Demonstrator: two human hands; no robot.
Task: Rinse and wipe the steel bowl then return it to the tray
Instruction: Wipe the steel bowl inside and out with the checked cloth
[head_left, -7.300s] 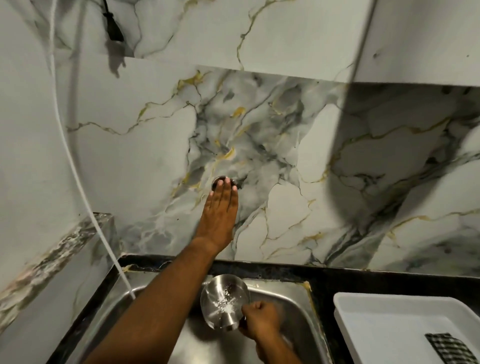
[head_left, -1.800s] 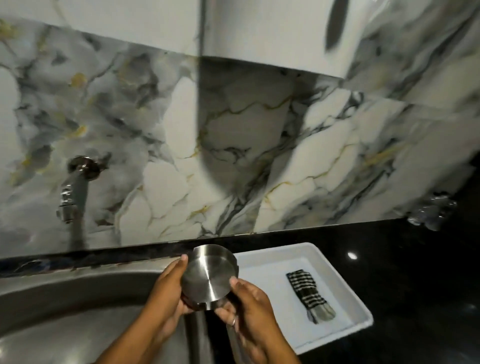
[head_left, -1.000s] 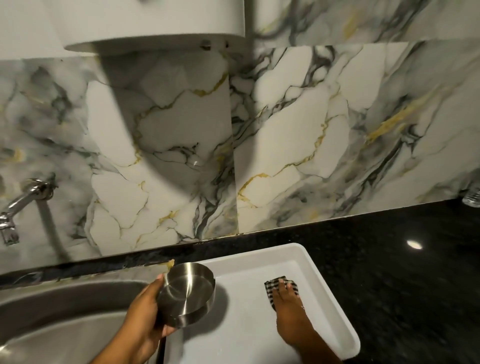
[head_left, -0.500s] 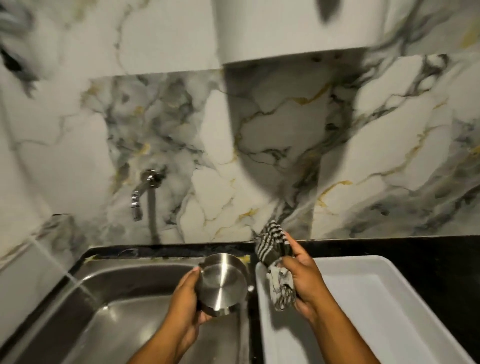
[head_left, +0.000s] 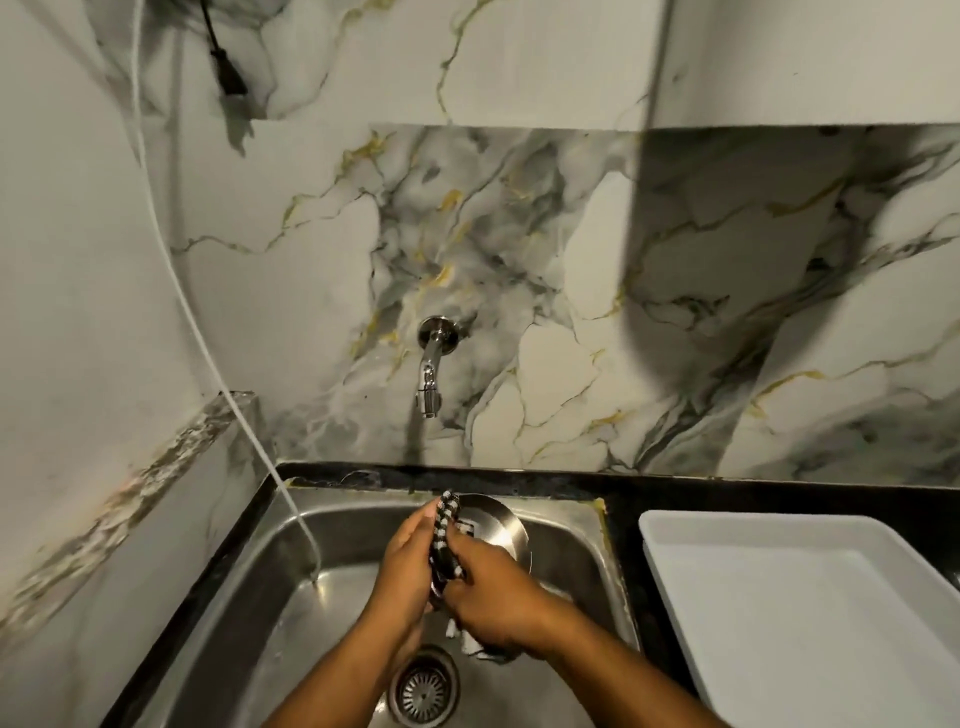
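The steel bowl (head_left: 494, 526) is tilted on its side over the sink, mostly hidden behind my hands. My left hand (head_left: 408, 564) grips it from the left. My right hand (head_left: 496, 597) presses a black-and-white checked cloth (head_left: 445, 540) against the bowl, with the cloth's end sticking up above the rim and another end hanging below my palm. The white tray (head_left: 810, 597) stands on the black counter to the right, with nothing on the part I can see.
The steel sink (head_left: 311, 597) has a drain strainer (head_left: 425, 691) just below my wrists. A wall tap (head_left: 431, 374) hangs above the sink's back edge with no water running. A white hose (head_left: 218, 374) drops into the sink's left side. Black counter (head_left: 623, 519) lies between sink and tray.
My right hand has carried the cloth from beside the bowl onto it. Both hands and the bowl have shifted left, from the sink's right edge to over the basin.
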